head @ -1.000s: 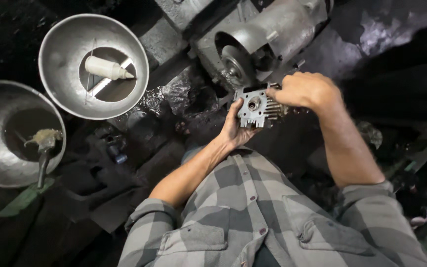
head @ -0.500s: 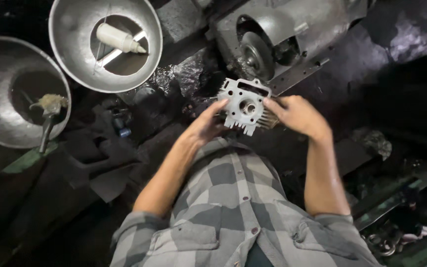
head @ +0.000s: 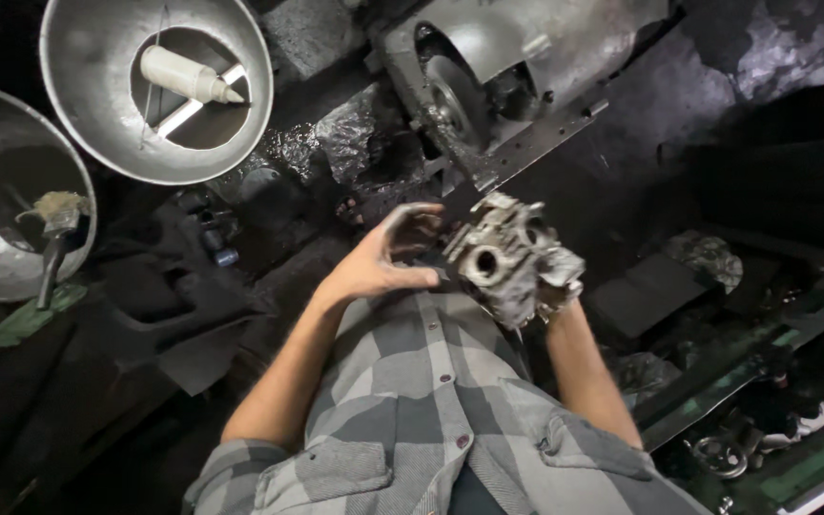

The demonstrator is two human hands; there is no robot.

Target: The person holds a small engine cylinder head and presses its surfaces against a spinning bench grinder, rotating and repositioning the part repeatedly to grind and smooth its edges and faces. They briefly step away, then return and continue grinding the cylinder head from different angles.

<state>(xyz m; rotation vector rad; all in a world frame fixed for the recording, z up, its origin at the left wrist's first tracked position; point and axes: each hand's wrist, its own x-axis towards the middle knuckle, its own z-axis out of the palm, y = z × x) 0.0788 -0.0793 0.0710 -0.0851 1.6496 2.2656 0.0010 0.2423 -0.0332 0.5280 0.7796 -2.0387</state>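
Engine part (head: 510, 262) — gripped over right hand (head: 557, 298), left fingers (head: 410, 227) just beside

One container, no labels, signs or screens
A white plastic squeeze bottle (head: 186, 78) with a pointed nozzle lies on its side in a round metal basin (head: 78, 114), well apart from the gripped part, up-left of it

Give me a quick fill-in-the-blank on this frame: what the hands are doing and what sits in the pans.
1. The grimy grey cast-metal engine part is held by the ____ hand, which is mostly hidden behind it.
2. The left hand is open with fingers ____, beside the part.
3. A white plastic ____ with a pointed nozzle lies in the upper round metal pan.

Missing words: right; spread; bottle
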